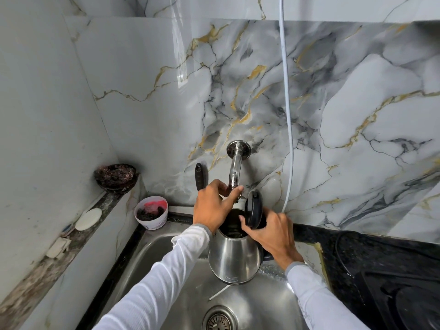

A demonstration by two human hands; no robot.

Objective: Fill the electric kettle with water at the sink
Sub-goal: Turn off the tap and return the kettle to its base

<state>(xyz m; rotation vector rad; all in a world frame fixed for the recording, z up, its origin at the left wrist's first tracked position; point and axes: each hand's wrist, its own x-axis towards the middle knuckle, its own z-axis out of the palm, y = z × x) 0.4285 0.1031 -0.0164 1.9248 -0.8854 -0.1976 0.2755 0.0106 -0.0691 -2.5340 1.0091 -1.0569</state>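
Centre frame, the left hand (212,206) curls its fingers around the tap (234,171) tip, hiding the spout end. Just right, the right hand (273,234) grips the kettle (234,254) handle, mostly hidden, lid (253,211) upright, over the sink (152,258).

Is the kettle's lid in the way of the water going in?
No. The black round lid stands flipped up on the right, leaving the shiny steel electric kettle's mouth open under the chrome wall tap. Only the left hand is at the spout, gripping it.
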